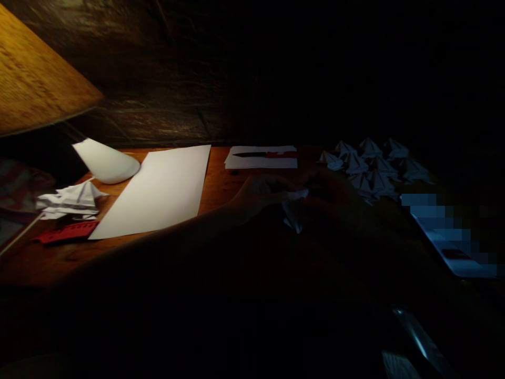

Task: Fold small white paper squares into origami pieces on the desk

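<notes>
The scene is very dark. My left hand (258, 196) and my right hand (329, 192) meet over the wooden table (215, 184), fingers pinched on a small folded piece of white paper (295, 210) held between them. The paper's lower tip hangs down below my fingers. Both forearms run back toward me in shadow. A pile of several finished folded paper shapes (373, 166) lies just beyond my right hand.
A large white sheet (158, 189) lies left of my hands. A knife with a red handle (268, 155) rests on a smaller sheet (261, 160) behind. Curled paper (105, 160), crumpled scraps (71, 200) and a red ruler (67, 231) sit far left. A phone-like device (450, 242) lies right.
</notes>
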`<action>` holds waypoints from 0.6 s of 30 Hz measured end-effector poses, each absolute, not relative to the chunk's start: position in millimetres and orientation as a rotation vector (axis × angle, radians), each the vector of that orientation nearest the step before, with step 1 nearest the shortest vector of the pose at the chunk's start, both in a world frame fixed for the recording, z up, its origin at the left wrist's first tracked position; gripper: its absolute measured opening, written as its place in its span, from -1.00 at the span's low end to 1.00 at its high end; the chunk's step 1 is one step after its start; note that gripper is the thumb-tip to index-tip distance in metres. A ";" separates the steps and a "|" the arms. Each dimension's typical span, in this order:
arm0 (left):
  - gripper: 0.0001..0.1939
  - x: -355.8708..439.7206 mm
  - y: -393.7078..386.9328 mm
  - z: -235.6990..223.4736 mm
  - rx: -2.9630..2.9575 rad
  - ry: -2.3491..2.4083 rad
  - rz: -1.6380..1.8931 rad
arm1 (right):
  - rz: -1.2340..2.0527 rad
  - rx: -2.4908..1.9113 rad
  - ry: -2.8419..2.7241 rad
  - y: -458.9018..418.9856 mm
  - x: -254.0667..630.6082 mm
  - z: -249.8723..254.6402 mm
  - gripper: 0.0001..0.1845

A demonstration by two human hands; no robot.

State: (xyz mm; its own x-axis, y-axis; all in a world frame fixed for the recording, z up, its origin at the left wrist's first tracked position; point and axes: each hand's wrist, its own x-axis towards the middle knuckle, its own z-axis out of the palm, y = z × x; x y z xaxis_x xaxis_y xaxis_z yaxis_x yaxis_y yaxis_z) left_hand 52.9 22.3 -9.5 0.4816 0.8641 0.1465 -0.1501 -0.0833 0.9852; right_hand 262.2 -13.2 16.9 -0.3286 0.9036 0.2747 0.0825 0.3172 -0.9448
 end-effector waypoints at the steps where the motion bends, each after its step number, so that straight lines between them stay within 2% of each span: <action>1: -0.77 53.1 22.0 -9.4 1.399 0.680 0.958 | 1.122 -0.906 -1.671 -13.0 262.3 16.6 -0.71; 18: -0.75 51.9 23.0 -12.7 1.461 0.694 0.963 | 1.066 -0.908 -1.757 -13.3 262.0 20.0 -0.70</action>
State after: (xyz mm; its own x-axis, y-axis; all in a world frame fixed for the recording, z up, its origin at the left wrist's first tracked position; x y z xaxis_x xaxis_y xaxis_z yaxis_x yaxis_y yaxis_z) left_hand 51.9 23.0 -12.7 0.4803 0.8609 0.1677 -0.1126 -0.1291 0.9852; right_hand 262.0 -13.3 20.0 -0.3602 0.8838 0.2985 0.1439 0.3687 -0.9183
